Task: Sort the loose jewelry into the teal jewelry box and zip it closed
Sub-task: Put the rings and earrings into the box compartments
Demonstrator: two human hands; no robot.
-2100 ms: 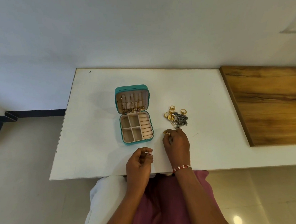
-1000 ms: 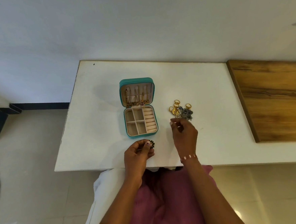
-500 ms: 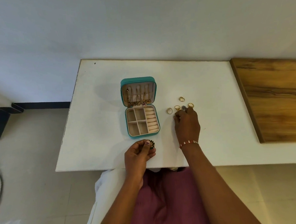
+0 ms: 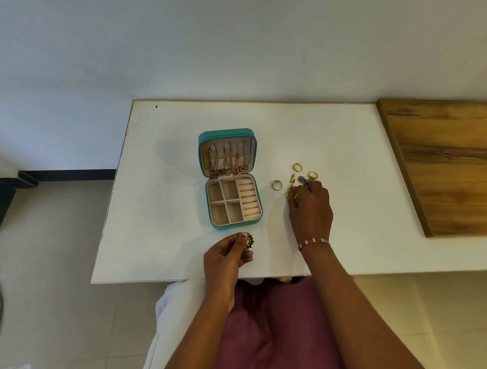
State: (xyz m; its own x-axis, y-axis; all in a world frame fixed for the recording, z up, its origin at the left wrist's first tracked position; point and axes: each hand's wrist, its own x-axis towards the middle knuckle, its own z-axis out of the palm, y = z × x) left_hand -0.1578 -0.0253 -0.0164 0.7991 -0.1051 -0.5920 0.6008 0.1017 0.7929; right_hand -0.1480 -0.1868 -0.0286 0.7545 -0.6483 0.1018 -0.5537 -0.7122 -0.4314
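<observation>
Teal square jewelry box (image 4: pixel 230 179) lies open; left hand (image 4: pixel 227 257) pinches a dark beaded piece (image 4: pixel 250 240), right hand (image 4: pixel 310 208) grips gold jewelry (image 4: pixel 291 193).

One teal jewelry box (image 4: pixel 230 179); three loose gold rings (image 4: pixel 277 185); two hands (image 4: pixel 310 208).

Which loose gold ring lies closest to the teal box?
The leftmost gold ring, lying alone between the teal box and the right hand; the other rings sit farther right.
</observation>
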